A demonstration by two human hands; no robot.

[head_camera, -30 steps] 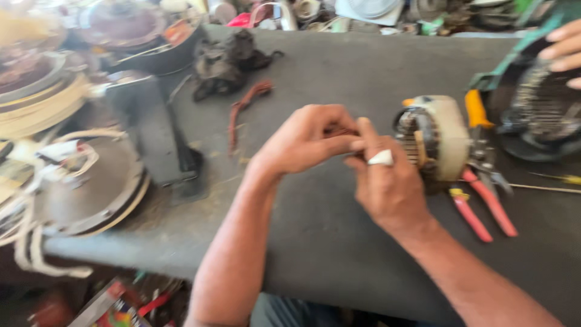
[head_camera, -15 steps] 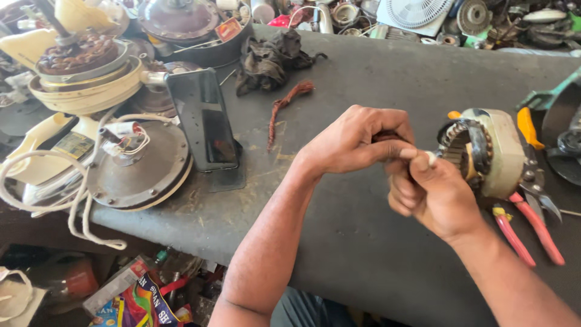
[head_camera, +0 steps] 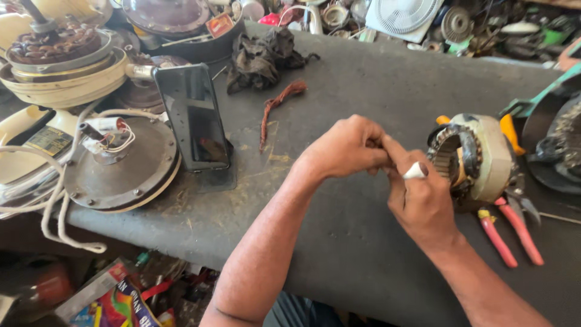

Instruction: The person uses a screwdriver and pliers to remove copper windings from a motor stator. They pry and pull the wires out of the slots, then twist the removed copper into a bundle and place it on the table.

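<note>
My left hand (head_camera: 348,148) and my right hand (head_camera: 423,203) meet over the dark workbench (head_camera: 363,79), fingertips pinched together. Whatever lies between them is too small to see. A white wrap (head_camera: 415,171) covers one fingertip of my right hand. Just right of both hands lies a cream-coloured motor stator (head_camera: 484,157) on its side, its winding slots facing my fingers. Neither hand touches it.
Red-handled pliers (head_camera: 511,233) lie below the stator, a yellow handle (head_camera: 511,130) behind it. A copper wire bundle (head_camera: 278,106), a black rag (head_camera: 263,54) and a propped phone (head_camera: 193,118) sit to the left, beside fan motor housings (head_camera: 121,166). Another person's hand (head_camera: 569,57) shows at far right.
The view has swung left and closer, bringing in the fan housings and the phone. My hands stay pinched together next to the stator, with only small finger movement.
</note>
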